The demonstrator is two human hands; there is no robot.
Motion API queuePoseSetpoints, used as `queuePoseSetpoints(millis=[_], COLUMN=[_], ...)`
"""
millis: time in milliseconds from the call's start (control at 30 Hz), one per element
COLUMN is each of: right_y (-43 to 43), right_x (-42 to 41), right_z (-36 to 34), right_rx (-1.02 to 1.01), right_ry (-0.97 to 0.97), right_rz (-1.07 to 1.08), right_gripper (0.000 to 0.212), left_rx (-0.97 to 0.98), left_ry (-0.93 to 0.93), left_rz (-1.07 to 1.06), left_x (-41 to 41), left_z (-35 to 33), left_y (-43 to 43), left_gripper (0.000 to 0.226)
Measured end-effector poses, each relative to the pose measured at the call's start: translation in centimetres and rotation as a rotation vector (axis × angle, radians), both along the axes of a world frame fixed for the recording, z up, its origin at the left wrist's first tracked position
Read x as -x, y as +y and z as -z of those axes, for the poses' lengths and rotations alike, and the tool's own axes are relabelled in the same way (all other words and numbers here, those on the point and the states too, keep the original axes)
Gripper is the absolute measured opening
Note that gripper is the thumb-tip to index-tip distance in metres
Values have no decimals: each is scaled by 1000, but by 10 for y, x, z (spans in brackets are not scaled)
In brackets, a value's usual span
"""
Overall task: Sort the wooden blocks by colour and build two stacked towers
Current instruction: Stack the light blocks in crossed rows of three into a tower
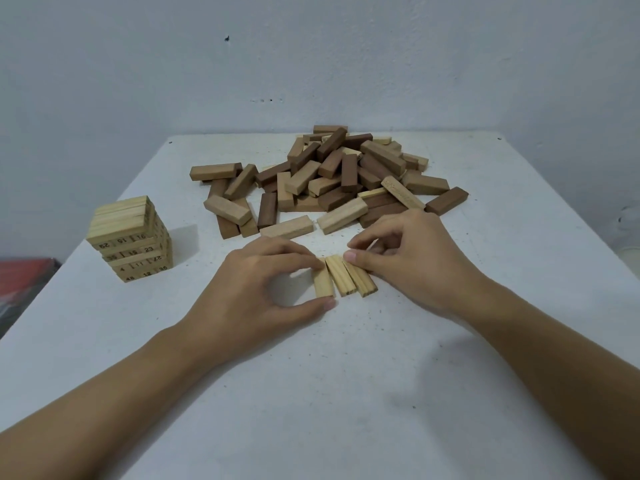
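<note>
Pale blocks [337, 275], judged light, rigid, slick. My left hand [263, 271] fingers clamp the left one's ends; right hand [408, 251] fingers pinch the right one.

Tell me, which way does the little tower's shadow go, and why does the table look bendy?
Head view: the pale tower throws a soft grey shadow to its right on the table; head view: the wide-angle lens splays the table's edges outward toward the bottom; dim, even light, no glare.
</note>
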State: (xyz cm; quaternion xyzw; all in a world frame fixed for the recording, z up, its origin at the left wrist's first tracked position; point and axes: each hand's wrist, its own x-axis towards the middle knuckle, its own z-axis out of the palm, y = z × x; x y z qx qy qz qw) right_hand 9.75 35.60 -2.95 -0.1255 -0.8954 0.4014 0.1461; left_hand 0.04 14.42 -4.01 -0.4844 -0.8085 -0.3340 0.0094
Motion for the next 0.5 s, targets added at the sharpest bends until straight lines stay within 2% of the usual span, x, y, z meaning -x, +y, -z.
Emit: queuePoseSetpoints(millis=[100, 267, 400, 500], right_y=[7, 29, 25, 19], right_x=[-2, -6, -4, 0], right_z=[-5, -15, -12, -12], right_rx=[47, 163, 75, 33], right_ry=[-75, -279, -277, -263], right_rz=[-115, -383, -343, -309], right_gripper=[25, 59, 67, 62], left_rx=[25, 58, 117, 111], left_ry=[8, 5, -6, -50], left_rz=[5, -9, 17, 14], left_x=[0, 3, 6, 9], left_z=[0, 2, 4, 5], left_y=[0, 0, 4, 5], left_gripper=[50, 68, 74, 71])
